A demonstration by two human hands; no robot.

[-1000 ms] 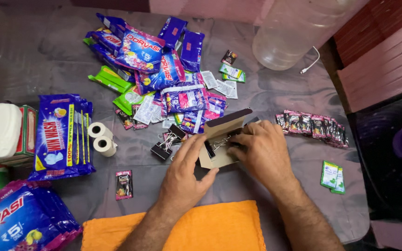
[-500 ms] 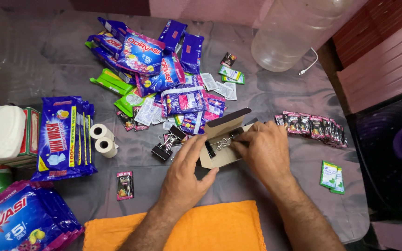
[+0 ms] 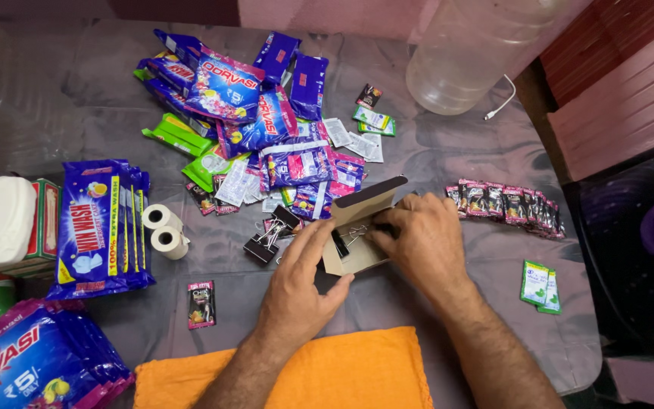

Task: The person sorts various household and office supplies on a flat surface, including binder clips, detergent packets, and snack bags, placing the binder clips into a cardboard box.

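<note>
A small brown cardboard box (image 3: 363, 203) lies open in the middle of the grey table (image 3: 448, 163), its flap raised at the back. My left hand (image 3: 300, 284) grips the box at its left and front edge, thumb under the rim. My right hand (image 3: 427, 244) reaches in from the right, its fingertips pinched on a black binder clip (image 3: 348, 236) inside the box. More black binder clips (image 3: 265, 244) lie loose just left of the box.
Blue and purple detergent packets (image 3: 228, 87) and small sachets are piled behind the box. A sachet strip (image 3: 505, 203) lies right, two paper rolls (image 3: 164, 227) left. A clear plastic jar (image 3: 471, 53) stands far right. An orange cloth (image 3: 327, 371) covers the near edge.
My right hand's fingers have slid a little further into the box. My left hand and the box have stayed in place.
</note>
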